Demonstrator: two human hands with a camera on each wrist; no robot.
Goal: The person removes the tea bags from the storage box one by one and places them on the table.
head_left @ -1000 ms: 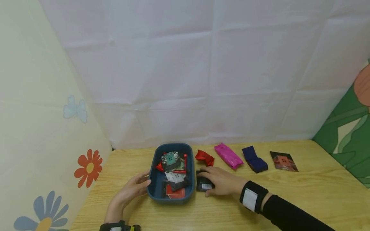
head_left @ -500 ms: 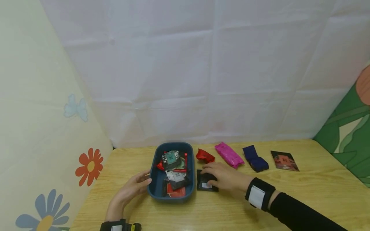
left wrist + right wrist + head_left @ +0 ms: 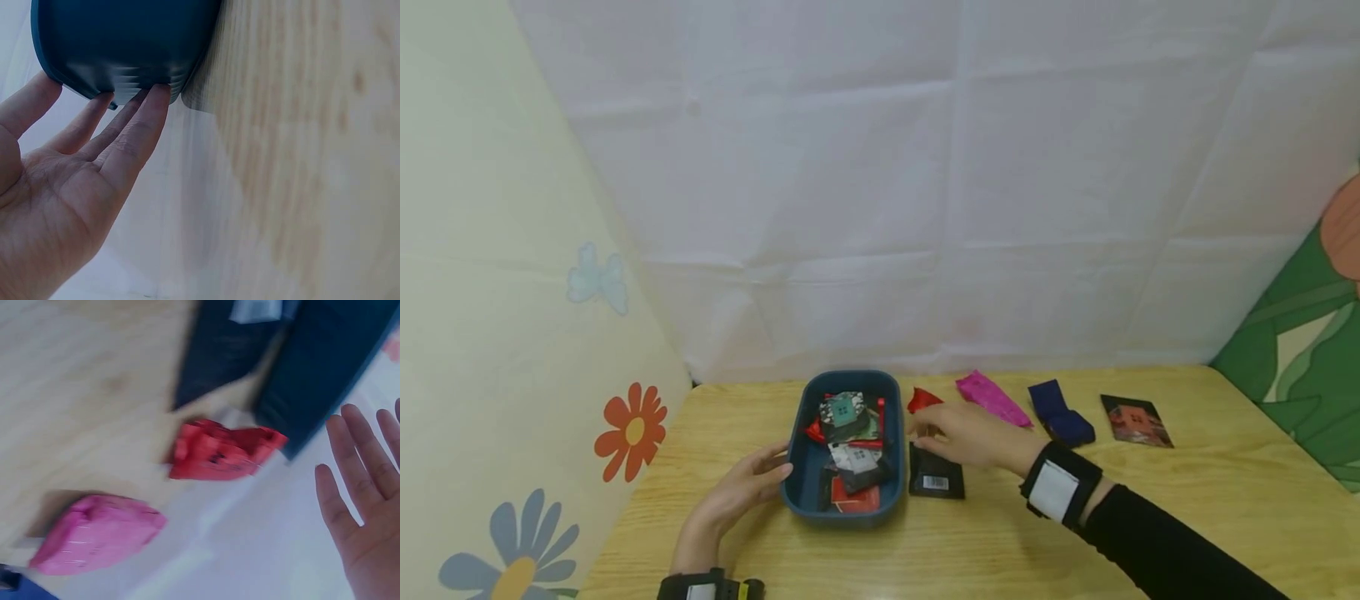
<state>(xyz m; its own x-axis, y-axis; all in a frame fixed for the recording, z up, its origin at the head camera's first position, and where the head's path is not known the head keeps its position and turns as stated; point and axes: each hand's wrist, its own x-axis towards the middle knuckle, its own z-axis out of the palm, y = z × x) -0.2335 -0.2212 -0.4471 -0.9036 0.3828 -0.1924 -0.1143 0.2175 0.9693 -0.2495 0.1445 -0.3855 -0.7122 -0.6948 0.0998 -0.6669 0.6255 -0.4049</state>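
Note:
My left hand (image 3: 741, 493) rests against the left side of a blue plastic bin (image 3: 789, 492); in the left wrist view its fairly straight fingertips touch the bin's wall. Inside the bin lie several small flat packets, among them a green-and-black packet (image 3: 842, 411), a grey-and-black packet (image 3: 859, 465) and a red packet (image 3: 855, 500). My right hand (image 3: 966, 435) hovers by the bin's right side, above a black packet (image 3: 937, 482) with a white label. In the right wrist view its fingers are extended and hold nothing. It partly hides a red wrapped packet (image 3: 219, 453).
To the right on the wooden table (image 3: 1157, 517) are a pink packet (image 3: 992, 398), a dark blue folded packet (image 3: 1062, 414) and a flat black-and-red packet (image 3: 1137, 420). A white sheet (image 3: 850, 167) hangs behind the table, with a flowered panel at left.
My right hand has come off the black packet and risen up and to the left, now covering part of the red packet. The left hand and bin have stayed put.

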